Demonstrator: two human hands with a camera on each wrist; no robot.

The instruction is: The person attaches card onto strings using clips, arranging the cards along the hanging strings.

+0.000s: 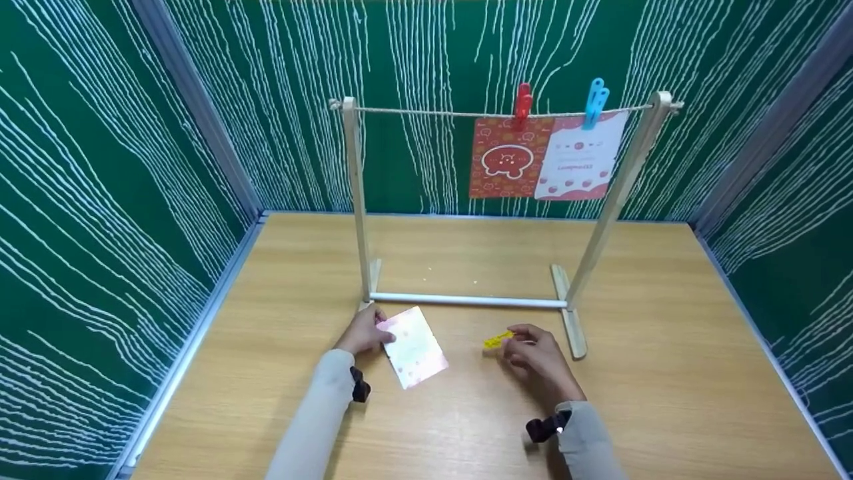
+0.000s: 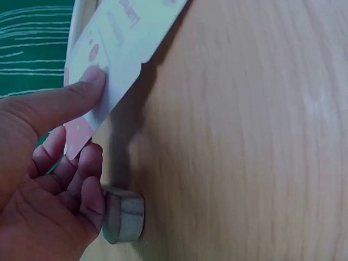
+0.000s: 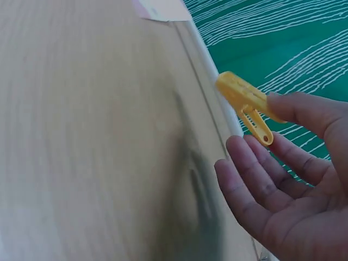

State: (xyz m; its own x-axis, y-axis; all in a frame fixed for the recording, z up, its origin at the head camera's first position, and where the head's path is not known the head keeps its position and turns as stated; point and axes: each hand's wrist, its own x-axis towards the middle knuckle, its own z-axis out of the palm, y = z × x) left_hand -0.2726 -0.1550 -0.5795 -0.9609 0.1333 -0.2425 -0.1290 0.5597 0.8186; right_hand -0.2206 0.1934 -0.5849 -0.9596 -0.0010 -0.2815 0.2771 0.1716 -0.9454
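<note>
My left hand (image 1: 364, 332) pinches a white and pink card (image 1: 414, 348) by its corner, thumb on the printed face, in front of the rack's left post. The left wrist view shows the card (image 2: 117, 51) tilted above the table. In my right hand (image 1: 538, 355) is a yellow clothespin (image 1: 497, 341), pinched between thumb and index finger. Up close in the right wrist view, the clothespin (image 3: 244, 103) points away from the palm and the other fingers are spread loosely below it.
A wooden rack (image 1: 360, 200) with a string (image 1: 426, 112) stands ahead. A red clothespin (image 1: 523, 101) holds a red card (image 1: 506, 163) on it; a blue clothespin (image 1: 596, 103) holds a white card (image 1: 578, 160). Green walls (image 1: 426, 167) enclose the table (image 1: 466, 427).
</note>
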